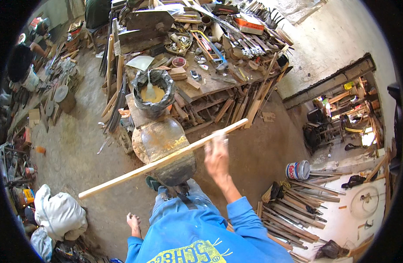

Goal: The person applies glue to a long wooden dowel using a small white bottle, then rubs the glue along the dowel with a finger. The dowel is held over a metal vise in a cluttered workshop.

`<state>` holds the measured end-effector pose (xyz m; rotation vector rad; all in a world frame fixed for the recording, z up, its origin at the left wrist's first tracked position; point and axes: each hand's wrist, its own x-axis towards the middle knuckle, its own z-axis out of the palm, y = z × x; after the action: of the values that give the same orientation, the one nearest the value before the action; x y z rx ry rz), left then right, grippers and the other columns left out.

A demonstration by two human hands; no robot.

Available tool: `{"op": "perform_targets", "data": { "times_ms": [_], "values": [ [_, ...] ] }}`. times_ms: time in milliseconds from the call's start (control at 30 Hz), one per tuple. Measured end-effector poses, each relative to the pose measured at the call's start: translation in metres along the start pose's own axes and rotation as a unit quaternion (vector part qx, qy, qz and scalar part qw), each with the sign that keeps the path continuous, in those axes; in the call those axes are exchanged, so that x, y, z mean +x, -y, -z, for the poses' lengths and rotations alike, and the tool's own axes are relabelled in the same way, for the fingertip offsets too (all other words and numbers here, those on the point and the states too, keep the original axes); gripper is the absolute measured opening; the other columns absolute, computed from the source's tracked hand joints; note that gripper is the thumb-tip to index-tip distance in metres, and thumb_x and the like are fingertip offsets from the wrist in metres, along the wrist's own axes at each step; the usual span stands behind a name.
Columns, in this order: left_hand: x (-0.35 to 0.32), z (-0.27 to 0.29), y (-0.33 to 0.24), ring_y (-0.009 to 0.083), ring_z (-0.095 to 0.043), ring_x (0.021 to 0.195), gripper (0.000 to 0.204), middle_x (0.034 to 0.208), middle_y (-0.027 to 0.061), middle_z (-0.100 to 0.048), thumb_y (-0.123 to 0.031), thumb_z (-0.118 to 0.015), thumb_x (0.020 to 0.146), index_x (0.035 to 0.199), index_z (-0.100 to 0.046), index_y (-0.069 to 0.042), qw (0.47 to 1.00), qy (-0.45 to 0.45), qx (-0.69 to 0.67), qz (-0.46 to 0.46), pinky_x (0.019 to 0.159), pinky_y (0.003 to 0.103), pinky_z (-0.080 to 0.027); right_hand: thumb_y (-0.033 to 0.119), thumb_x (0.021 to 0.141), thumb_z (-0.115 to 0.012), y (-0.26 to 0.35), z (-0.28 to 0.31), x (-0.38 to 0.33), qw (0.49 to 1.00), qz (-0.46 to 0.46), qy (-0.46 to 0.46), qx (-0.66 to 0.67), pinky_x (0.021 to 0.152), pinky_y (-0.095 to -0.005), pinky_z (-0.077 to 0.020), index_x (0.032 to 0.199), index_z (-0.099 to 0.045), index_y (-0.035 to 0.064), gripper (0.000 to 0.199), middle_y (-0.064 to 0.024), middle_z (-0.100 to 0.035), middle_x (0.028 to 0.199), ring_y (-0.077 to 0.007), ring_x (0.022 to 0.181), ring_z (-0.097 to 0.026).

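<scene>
My right hand (218,161) is closed around a long, pale wooden strip (166,163) near its far right end. The strip slants across in front of me, its other end reaching out to the left. Below it is a worn seat-like board (161,136) with yellowish crumbs on it. Low on the left, my left hand (133,222) hangs beside my body, holding nothing, its fingers loosely bent and apart. Beyond the board stands a bucket lined with a black plastic bag (154,106), holding yellowish paste and a pale-handled tool (149,90).
A cluttered workbench (210,87) lies ahead, with a blue-framed hacksaw (215,55) and wood offcuts. Wooden sticks (298,210) and a paint bucket (298,170) are on the right. A white sack (59,212) sits at left. A person (21,61) is at far left.
</scene>
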<state>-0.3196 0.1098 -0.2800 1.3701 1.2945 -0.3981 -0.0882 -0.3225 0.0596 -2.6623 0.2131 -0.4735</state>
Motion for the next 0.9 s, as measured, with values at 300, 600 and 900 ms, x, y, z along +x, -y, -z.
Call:
{"op": "perform_targets", "data": {
  "times_ms": [300, 600, 900],
  "values": [
    [0.007, 0.004, 0.012, 0.0167, -0.063, 0.071, 0.054, 0.11, 0.0116, -0.061, -0.002, -0.055, 0.091, 0.145, -0.045, -0.002, 1.0, 0.012, 0.015, 0.011, 0.05, 0.028, -0.052, 0.04, 0.104, -0.045, 0.035, -0.013, -0.004, 0.991, 0.035, 0.095, -0.091, 0.124, -0.0478, -0.0213, 0.15, -0.033, -0.0108, 0.069, -0.0307, -0.032, 0.157, -0.0418, 0.148, -0.029],
    [0.001, -0.011, -0.002, 0.0151, -0.063, 0.073, 0.05, 0.104, 0.0073, -0.061, -0.003, -0.054, 0.094, 0.144, -0.046, -0.005, 1.0, 0.004, 0.002, 0.004, 0.053, 0.027, -0.054, 0.02, 0.095, -0.059, 0.152, -0.084, -0.084, 0.864, 0.294, 0.325, 0.248, 0.114, -0.0431, -0.0392, 0.148, -0.042, -0.0024, 0.059, -0.0252, -0.046, 0.149, -0.0367, 0.137, -0.047],
    [-0.032, -0.006, 0.003, 0.0132, -0.064, 0.07, 0.034, 0.107, 0.0089, -0.068, -0.006, -0.065, 0.092, 0.125, -0.062, -0.002, 0.994, -0.083, -0.028, -0.071, 0.053, 0.026, -0.052, 0.034, 0.099, -0.059, 0.026, -0.014, -0.099, 0.85, 0.036, 0.495, 0.175, 0.07, -0.0528, -0.0517, 0.097, -0.067, 0.0059, 0.029, -0.0243, -0.067, 0.085, -0.0472, 0.081, -0.064]
  ]
}}
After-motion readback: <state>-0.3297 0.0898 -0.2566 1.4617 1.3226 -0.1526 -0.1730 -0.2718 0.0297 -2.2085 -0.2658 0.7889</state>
